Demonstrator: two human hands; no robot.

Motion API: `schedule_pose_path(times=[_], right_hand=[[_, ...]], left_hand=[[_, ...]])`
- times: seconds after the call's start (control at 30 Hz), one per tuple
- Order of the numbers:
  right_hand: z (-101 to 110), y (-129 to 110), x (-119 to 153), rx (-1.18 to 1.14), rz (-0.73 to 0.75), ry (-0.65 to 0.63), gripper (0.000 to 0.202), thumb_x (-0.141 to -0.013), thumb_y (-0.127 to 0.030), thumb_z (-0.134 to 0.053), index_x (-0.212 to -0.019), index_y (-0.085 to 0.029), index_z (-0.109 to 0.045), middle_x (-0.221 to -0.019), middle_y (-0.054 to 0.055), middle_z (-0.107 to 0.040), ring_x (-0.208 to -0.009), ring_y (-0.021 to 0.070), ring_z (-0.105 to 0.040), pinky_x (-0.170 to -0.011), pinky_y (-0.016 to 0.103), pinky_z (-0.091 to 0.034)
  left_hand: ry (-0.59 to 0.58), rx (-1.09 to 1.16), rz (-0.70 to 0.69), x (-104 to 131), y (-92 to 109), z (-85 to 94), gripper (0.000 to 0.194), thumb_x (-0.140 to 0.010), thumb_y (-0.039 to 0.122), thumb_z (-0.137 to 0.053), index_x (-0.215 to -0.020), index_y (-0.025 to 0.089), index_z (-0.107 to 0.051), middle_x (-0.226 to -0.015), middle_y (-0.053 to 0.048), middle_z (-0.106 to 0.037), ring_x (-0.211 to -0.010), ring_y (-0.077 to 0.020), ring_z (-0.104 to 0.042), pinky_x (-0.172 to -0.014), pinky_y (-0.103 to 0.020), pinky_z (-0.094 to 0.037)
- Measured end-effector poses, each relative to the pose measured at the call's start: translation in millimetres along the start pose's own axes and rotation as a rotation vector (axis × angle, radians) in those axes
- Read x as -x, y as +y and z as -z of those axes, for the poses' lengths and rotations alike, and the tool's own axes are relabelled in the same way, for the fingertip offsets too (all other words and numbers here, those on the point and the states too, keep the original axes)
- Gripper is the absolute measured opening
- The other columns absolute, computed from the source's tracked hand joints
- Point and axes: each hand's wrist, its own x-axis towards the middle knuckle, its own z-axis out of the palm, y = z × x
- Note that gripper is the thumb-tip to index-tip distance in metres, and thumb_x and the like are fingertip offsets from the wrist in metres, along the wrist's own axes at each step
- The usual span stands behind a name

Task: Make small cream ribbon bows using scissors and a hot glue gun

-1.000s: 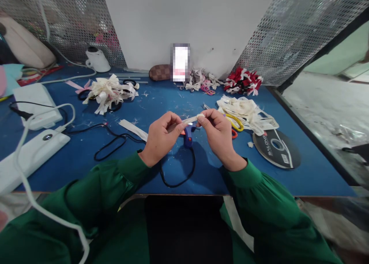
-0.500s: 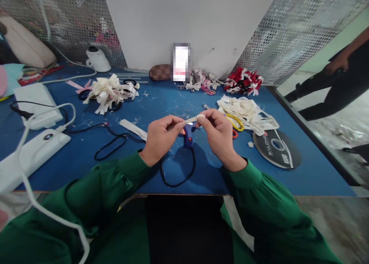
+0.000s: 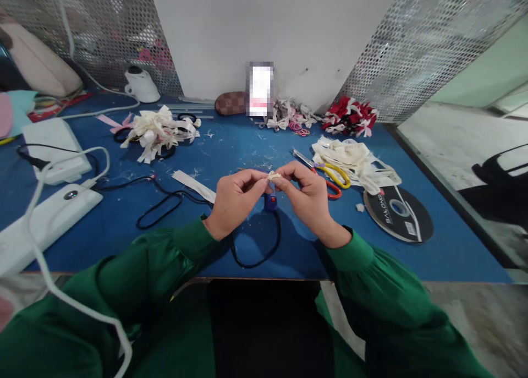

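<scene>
Between my two hands is a small bunched piece of cream ribbon (image 3: 274, 176), pinched at fingertip level above the table. My left hand (image 3: 239, 199) grips its left side between thumb and forefinger. From the other side, the thumb and forefinger of my right hand (image 3: 307, 199) close on it too. Just beneath the hands lies a blue corded tool (image 3: 270, 203), mostly covered by my fingers, with a black cord looping toward me. A flat white ribbon strip (image 3: 193, 184) rests left of my left hand. Scissors with yellow and red handles (image 3: 336, 174) lie beyond my right hand.
Cream ribbon lengths (image 3: 350, 160) and a black ribbon spool (image 3: 398, 214) sit at right. Cream bows (image 3: 154, 133), red-and-white bows (image 3: 350, 115) and a lit phone (image 3: 259, 89) stand farther back. White power strips (image 3: 49, 218) and cables occupy the left.
My hands have come closer together, and the ribbon stretched between them is now bunched up. The scissors show more fully. The person at the far right has left the view.
</scene>
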Motion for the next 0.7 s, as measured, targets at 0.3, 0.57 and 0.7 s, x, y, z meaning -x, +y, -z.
schedule_pose_path(times=[0.3,0.57,0.7], right_hand=[[-0.9,3.7,2.6,0.099,0.049,0.097,0.005,-0.088,-0.022,-0.073,-0.085,-0.025,-0.075,-0.079,-0.001,-0.072,-0.071,0.0148,-0.061,-0.068,0.030,-0.051],[1.0,5.4,-2.2,0.002,-0.063,0.027,0.016,-0.085,-0.021,-0.072,-0.099,-0.025,-0.079,-0.086,-0.001,-0.072,-0.074,0.0138,-0.062,-0.071,0.030,-0.053],[2.0,4.6,-2.9,-0.027,-0.110,0.023,0.005,-0.085,-0.023,-0.073,-0.085,-0.023,-0.078,-0.079,-0.001,-0.073,-0.071,0.0137,-0.062,-0.068,0.029,-0.051]], left_hand=[[-0.003,-0.066,-0.066,2.6,1.0,-0.1,0.012,-0.090,0.022,-0.066,-0.089,0.020,-0.077,-0.079,-0.002,-0.079,-0.072,-0.0165,-0.073,-0.070,-0.028,-0.058],[-0.047,-0.218,-0.205,0.9,0.5,5.1,0.014,-0.094,0.024,-0.062,-0.094,0.022,-0.077,-0.086,-0.001,-0.080,-0.076,-0.0154,-0.072,-0.072,-0.025,-0.056],[-0.076,-0.206,-0.183,-1.1,-2.0,5.5,0.013,-0.094,0.027,-0.064,-0.093,0.022,-0.076,-0.083,-0.001,-0.078,-0.076,-0.0158,-0.071,-0.073,-0.026,-0.055]])
